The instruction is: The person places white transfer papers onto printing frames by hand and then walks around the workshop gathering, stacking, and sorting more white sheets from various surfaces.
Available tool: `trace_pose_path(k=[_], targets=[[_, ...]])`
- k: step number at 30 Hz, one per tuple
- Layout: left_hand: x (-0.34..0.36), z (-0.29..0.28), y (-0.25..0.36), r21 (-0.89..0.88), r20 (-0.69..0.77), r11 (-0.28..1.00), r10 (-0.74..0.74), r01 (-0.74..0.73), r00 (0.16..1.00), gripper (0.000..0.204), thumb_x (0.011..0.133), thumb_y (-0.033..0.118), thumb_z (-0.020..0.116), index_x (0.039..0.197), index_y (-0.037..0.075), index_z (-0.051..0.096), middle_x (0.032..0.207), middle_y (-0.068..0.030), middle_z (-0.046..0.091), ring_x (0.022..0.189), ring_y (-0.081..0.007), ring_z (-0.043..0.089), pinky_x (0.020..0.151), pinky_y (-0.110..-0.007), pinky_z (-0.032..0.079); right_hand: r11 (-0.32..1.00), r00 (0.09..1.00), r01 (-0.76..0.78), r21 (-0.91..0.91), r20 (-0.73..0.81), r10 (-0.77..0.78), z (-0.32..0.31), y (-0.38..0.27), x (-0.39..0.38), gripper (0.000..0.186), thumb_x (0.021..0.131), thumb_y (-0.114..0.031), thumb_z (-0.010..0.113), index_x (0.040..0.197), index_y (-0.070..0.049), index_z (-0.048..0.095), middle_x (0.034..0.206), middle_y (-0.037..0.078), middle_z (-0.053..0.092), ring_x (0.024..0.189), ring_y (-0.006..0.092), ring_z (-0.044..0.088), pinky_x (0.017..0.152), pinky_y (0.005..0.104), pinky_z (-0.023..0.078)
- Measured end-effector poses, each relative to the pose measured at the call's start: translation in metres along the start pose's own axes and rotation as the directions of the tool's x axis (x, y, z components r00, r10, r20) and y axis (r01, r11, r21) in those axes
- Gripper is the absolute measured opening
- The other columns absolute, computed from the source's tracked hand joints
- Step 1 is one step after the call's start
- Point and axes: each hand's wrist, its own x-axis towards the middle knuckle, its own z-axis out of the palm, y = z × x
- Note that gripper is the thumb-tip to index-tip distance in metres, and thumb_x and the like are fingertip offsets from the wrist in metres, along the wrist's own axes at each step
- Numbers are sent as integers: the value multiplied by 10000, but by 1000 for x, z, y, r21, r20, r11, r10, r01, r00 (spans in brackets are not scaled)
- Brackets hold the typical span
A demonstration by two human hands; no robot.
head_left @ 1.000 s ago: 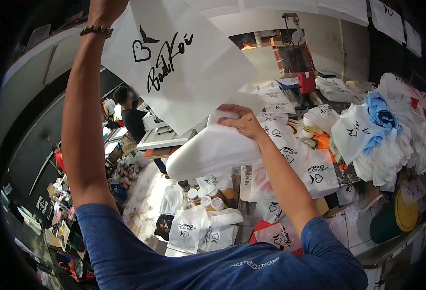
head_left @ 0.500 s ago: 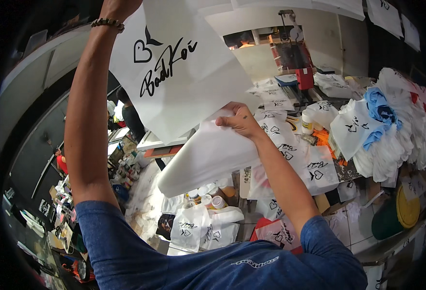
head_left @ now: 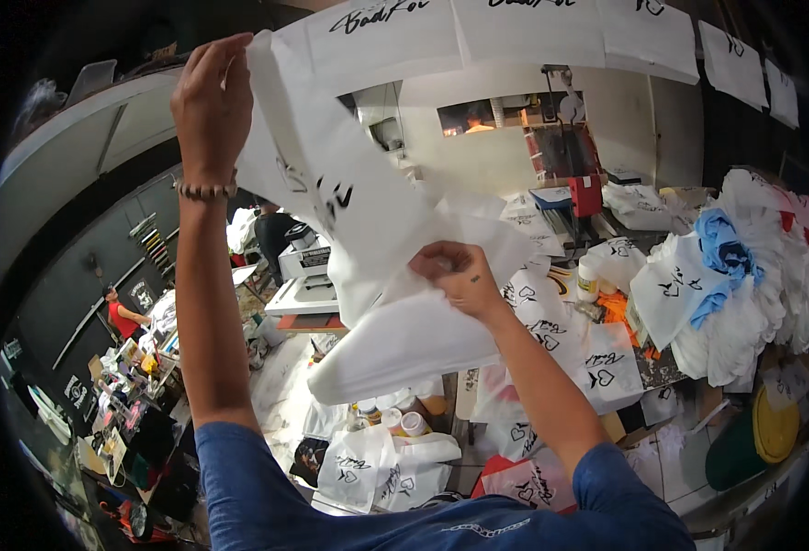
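Observation:
High at the upper left, my left hand (head_left: pixel 213 106) is closed, its fingertips pinching the top corner of a thin white cloth (head_left: pixel 382 202) with black lettering and a drawn emblem. The cloth hangs creased and twisted, so much of its print is folded away. My right hand (head_left: pixel 460 280) is closed lower down, near the middle of the view, with thumb and fingers gripping gathered white cloth. Below that hand a smooth, folded white part (head_left: pixel 404 354) droops to the left. Whether it belongs to the same piece, I cannot tell.
Similar printed white pieces (head_left: pixel 533 32) hang in a row overhead. More lie on the table (head_left: pixel 657 367) at right, beside a white-and-blue cloth heap (head_left: pixel 735 275). A press machine (head_left: pixel 308 285) stands beyond. Jars (head_left: pixel 414 422) sit below. A person in red (head_left: pixel 124 317) is far left.
My left hand has come lower into view. The cloth, spread flat with its print showing before, is now creased and narrowed. My right hand has dropped slightly, still gripping.

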Motion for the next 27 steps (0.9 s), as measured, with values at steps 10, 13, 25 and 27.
trace_pose_path(k=[10, 13, 25, 27], targets=[[-23, 21, 3, 30, 124, 991, 122, -127, 985, 136, 883, 18, 555, 969, -6, 658, 949, -133, 652, 821, -263, 647, 701, -331, 514, 992, 978, -30, -123, 204, 55, -6, 23, -1, 460, 708, 42, 768, 1139, 24, 607, 1038, 61, 655, 887, 117, 627, 715, 244, 542], [-26, 30, 8, -1, 111, 989, 144, -145, 983, 141, 877, -29, 518, 923, -81, 640, 916, -181, 629, 752, -298, 619, 676, -350, 511, 986, 962, -167, -31, 212, 170, -16, 21, 6, 483, 750, -102, 791, 1165, 23, 579, 1034, 58, 655, 877, 120, 632, 775, 267, 538], [-59, 35, -16, 122, 231, 973, 163, -195, 959, 189, 898, 33, 563, 1052, 48, 672, 1044, -95, 661, 898, -240, 666, 745, -319, 526, 978, 942, -91, -186, 303, 145, -18, 0, 18, 483, 709, -298, 829, 1022, 34, 669, 905, 21, 678, 845, 97, 602, 768, 247, 477], [-65, 37, -18, 140, 259, 983, 84, -123, 962, 191, 897, 28, 557, 1054, 39, 665, 1053, -107, 652, 889, -247, 665, 746, -327, 527, 951, 940, -26, -308, 315, 127, -7, -6, 14, 320, 768, -173, 780, 998, 29, 686, 908, 29, 686, 839, 92, 601, 768, 237, 473]])
